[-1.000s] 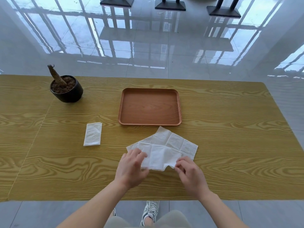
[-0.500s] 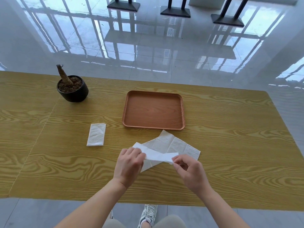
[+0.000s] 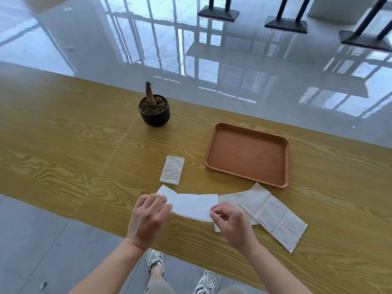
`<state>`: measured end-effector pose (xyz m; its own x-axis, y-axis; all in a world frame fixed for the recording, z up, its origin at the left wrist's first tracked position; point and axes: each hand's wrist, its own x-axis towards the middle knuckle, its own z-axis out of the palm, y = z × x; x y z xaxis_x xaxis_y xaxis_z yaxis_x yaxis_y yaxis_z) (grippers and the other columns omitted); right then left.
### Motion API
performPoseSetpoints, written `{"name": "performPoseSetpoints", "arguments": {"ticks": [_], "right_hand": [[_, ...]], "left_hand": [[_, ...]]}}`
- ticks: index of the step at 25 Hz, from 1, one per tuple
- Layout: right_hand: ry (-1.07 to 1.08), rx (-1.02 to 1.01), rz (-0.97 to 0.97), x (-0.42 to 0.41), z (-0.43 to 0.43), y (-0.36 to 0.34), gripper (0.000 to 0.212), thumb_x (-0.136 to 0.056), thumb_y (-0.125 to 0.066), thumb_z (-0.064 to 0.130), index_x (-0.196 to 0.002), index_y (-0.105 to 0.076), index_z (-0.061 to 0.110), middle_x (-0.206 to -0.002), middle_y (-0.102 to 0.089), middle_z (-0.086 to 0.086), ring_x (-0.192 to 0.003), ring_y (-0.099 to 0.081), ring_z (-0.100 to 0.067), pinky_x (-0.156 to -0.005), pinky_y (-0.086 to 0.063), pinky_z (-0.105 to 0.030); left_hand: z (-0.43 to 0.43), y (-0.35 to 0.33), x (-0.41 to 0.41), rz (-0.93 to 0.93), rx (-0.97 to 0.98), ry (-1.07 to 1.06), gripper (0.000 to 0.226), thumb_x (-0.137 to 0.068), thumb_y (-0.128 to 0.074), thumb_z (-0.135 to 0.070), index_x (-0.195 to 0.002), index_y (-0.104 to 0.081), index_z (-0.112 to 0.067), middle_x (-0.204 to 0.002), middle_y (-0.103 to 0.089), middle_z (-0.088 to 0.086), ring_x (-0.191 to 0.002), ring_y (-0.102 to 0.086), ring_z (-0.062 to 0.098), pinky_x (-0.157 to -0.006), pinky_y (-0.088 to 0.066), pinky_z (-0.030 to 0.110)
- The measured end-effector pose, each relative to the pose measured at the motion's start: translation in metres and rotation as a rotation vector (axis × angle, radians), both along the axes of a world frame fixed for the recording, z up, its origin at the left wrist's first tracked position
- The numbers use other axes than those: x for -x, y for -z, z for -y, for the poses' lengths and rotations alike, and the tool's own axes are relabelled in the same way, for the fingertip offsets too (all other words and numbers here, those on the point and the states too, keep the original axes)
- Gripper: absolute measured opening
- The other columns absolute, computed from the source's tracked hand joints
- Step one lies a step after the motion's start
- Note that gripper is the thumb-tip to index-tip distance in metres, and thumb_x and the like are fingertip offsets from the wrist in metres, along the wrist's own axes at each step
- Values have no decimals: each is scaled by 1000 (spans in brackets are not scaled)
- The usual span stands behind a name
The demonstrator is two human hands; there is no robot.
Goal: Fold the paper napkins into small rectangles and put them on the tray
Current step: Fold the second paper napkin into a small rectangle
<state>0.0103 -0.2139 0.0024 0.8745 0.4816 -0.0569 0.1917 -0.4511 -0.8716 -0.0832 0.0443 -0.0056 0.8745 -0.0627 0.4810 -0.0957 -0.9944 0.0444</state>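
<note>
1. While a folded strip of paper napkin [image 3: 194, 206] is held just above the near edge of the table [image 3: 63, 145], its two ends are pinched, one in each hand.
2. The left end of the strip is gripped by the closed fingers of the left hand [image 3: 147, 217], with a white corner showing beyond the fingertips on the far side.
3. The right end is pinched between thumb and forefinger of the right hand [image 3: 232, 224], the other fingers being curled in.
4. Between the two sets of fingertips the strip is stretched nearly flat, sagging slightly at its near edge.
5. To the right of the right hand's fingers, an unfolded napkin [image 3: 273, 215] is spread flat on the table, its creased squares visible; whether it is joined to the held strip cannot be told.
6. Just beyond the left hand's fingers, a small folded napkin [image 3: 172, 173] lies flat on the wood, apart from the strip.
7. Farther from the right hand's fingers, a brown tray [image 3: 248, 154] is seen, with nothing lying in it.
8. Well beyond the left hand's fingers, a dark pot [image 3: 154, 115] of soil with a bare stump stands on the table.
</note>
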Motion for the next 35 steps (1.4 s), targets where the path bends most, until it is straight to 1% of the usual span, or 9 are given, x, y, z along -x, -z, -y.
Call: {"name": "performPoseSetpoints", "arguments": {"ticks": [4, 6, 10, 13, 16, 21, 26, 31, 35], "right_hand": [[-51, 120, -77, 7, -20, 16, 5, -89, -74, 14, -84, -76, 13, -86, -72, 4, -82, -67, -11, -76, -57, -37], [-35, 142, -105, 10, -24, 17, 2, -88, -74, 13, -87, -74, 16, -90, -69, 5, -80, -65, -10, -76, -57, -36], [209, 144, -210, 13, -30, 14, 31, -85, -76, 11, -109, -63, 28, -108, -62, 7, -80, -67, -9, -79, -58, -28], [446, 50, -515, 8, -41, 10, 39, -86, -75, 16, -117, -56, 29, -103, -65, 1, -83, -70, -18, -78, -61, -40], [528, -78, -745, 1, -47, 6, 35, -87, -71, 6, -115, -56, 21, -90, -73, -12, -64, -73, -20, -65, -62, -36], [429, 28, -674, 1, -39, 5, 24, -84, -68, 0, -103, -67, 15, -86, -74, -12, -70, -75, -23, -71, -63, -44], [362, -70, -694, 1, -42, -3, 20, -87, -67, 0, -101, -67, 14, -86, -75, -13, -71, -75, -25, -59, -59, -31], [169, -109, -682, 2, -55, -5, 11, -95, -63, 9, -102, -70, 14, -91, -78, -3, -82, -74, -23, -69, -64, -39], [32, 215, -257, -3, -59, 4, 12, -92, -67, 15, -100, -73, 23, -88, -71, 9, -79, -65, -8, -75, -58, -30]], "left_hand": [[-4, 20, 22, -248, 45, -34, 19, -69, -62, 4, -71, -62, -15, -87, -68, 5, -81, -66, 29, -69, -49, 39], [-2, 24, 29, -367, 142, -76, 14, -68, -53, -10, -74, -63, -18, -94, -68, 4, -91, -66, 28, -75, -49, 39], [-5, 25, 25, -443, 296, -300, 21, -84, -53, -29, -94, -68, -19, -110, -65, 6, -106, -61, 27, -80, -49, 42], [-7, 25, 14, -511, 252, -393, 26, -87, -69, -31, -109, -66, -19, -119, -62, 8, -114, -58, 31, -85, -49, 47], [-7, 27, 12, -556, 254, -411, 33, -84, -72, -34, -114, -65, -21, -123, -61, 7, -118, -56, 31, -90, -47, 47], [-7, 34, 17, -553, 311, -426, 48, -84, -72, -40, -126, -61, -20, -131, -55, 10, -126, -50, 32, -99, -43, 49], [-2, 37, 17, -563, 338, -447, 52, -82, -71, -44, -128, -58, -22, -135, -51, 9, -129, -46, 32, -102, -39, 49], [-5, 33, 17, -585, 331, -442, 51, -85, -68, -47, -130, -57, -24, -138, -50, 9, -131, -45, 30, -104, -38, 48], [-5, 29, 17, -570, 429, -451, 49, -89, -64, -41, -134, -56, -21, -141, -50, 6, -136, -42, 26, -109, -35, 46]]}}
